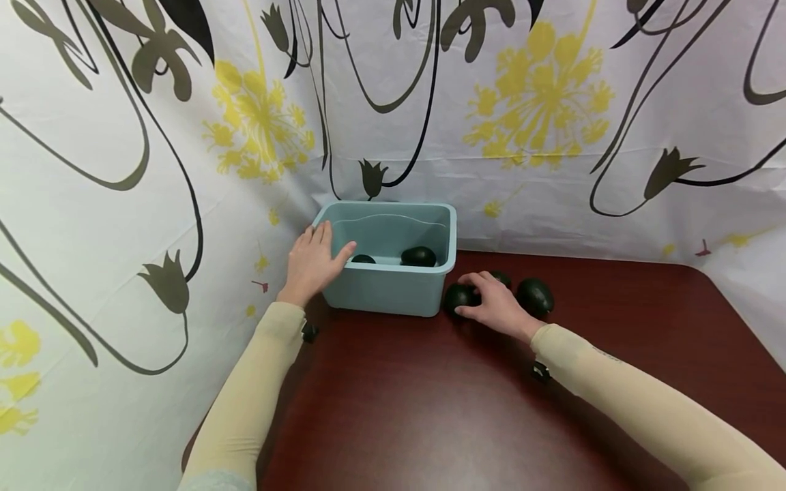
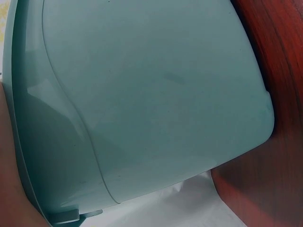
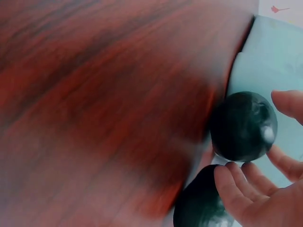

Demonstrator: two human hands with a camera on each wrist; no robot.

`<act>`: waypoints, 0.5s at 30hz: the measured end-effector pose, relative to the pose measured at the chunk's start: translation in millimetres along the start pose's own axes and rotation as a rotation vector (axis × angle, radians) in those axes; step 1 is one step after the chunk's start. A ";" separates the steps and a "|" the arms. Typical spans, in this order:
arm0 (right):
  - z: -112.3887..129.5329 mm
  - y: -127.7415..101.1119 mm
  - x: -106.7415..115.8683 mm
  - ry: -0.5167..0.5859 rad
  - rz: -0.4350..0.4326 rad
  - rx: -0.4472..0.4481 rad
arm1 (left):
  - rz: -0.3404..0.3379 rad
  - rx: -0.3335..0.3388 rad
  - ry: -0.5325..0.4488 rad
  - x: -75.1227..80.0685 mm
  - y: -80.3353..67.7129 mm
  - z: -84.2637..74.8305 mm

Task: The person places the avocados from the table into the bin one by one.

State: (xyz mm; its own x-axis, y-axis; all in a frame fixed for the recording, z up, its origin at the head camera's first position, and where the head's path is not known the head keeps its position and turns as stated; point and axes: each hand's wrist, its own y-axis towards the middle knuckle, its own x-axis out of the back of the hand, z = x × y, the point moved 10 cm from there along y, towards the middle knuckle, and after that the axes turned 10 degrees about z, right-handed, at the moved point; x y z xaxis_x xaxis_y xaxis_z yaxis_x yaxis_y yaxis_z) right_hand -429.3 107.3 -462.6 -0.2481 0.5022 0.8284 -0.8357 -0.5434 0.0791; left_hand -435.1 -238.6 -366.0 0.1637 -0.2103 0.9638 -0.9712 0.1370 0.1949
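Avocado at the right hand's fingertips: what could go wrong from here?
The right hand might let that smooth-looking avocado slip or roll, since its fingers show mostly at one side of it in the wrist view.
Those fingers also lie against or close to a neighbouring avocado, which could be nudged away.
The left hand is on the bin; a hard push might shift it.

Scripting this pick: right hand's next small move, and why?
Probably close the right hand on the dark fruit beside the bin: its fingers spread around that fruit, but the right wrist view shows no firm grip.
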 end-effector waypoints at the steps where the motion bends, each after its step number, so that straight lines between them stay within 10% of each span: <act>1: -0.3 0.8 -1.4 -0.014 -0.002 -0.001 | -0.001 0.000 0.001 0.3 0.2 -0.1; 15: 3.3 6.8 -13.3 -0.202 -0.034 -0.051 | 0.002 0.005 0.007 -2.8 3.0 3.1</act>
State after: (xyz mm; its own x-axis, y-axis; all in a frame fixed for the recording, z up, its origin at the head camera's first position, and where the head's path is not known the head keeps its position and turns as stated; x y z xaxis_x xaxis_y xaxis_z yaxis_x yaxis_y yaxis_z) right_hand -430.0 94.7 -471.3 -0.1205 0.3719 0.9204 -0.8667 -0.4915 0.0852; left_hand -439.0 -240.7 -368.7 0.1633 -0.2038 0.9653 -0.9723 0.1329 0.1925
